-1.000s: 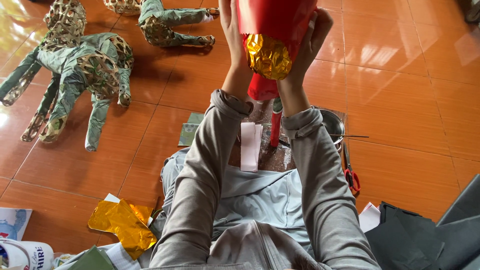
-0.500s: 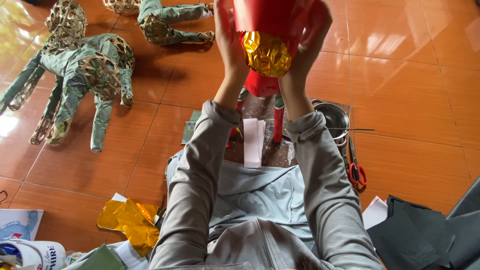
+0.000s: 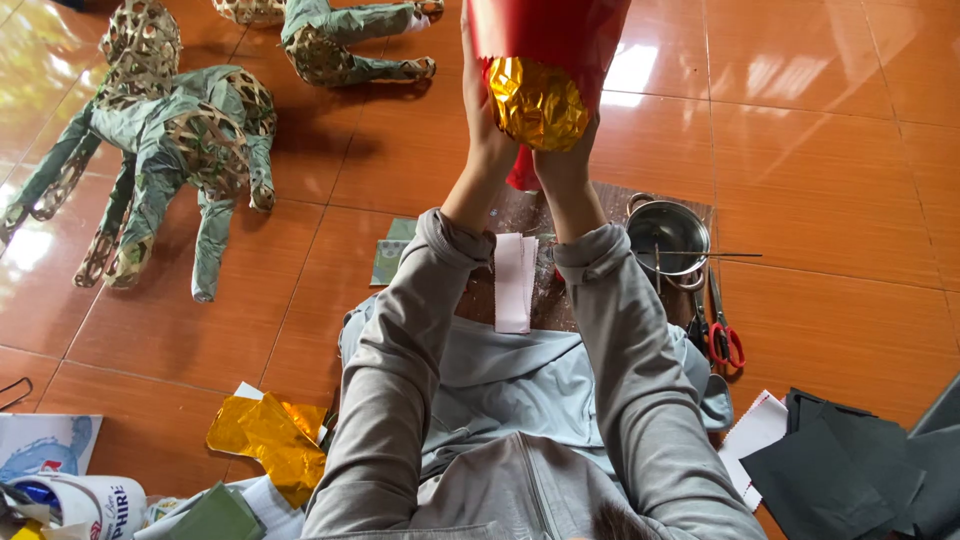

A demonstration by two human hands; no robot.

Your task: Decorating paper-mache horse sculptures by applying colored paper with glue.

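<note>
Count: 1 red paper cone (image 3: 550, 40) with 1 gold foil ball (image 3: 538, 103), 2 woven frame figures (image 3: 165, 150) (image 3: 325, 35), 1 steel pot (image 3: 667, 235), 1 red-handled scissors (image 3: 722, 335), 1 gold foil sheet (image 3: 265, 440), 1 white paper strip (image 3: 514, 282), 2 hands (image 3: 485, 130) (image 3: 568, 160).

A home craft space on a glossy terracotta tile floor (image 3: 820, 130), strewn with woven animal frames (image 3: 165, 150), scissors (image 3: 722, 335), and paper scraps (image 3: 270, 440).

Red paper cone (image 3: 545, 35): glossy, held raised above floor, upper part cut off by frame edge, narrow end toward camera. Crumpled gold foil ball (image 3: 537, 103): plugs narrow end, seated at cone mouth, faceted creases, bright reflections.
</note>
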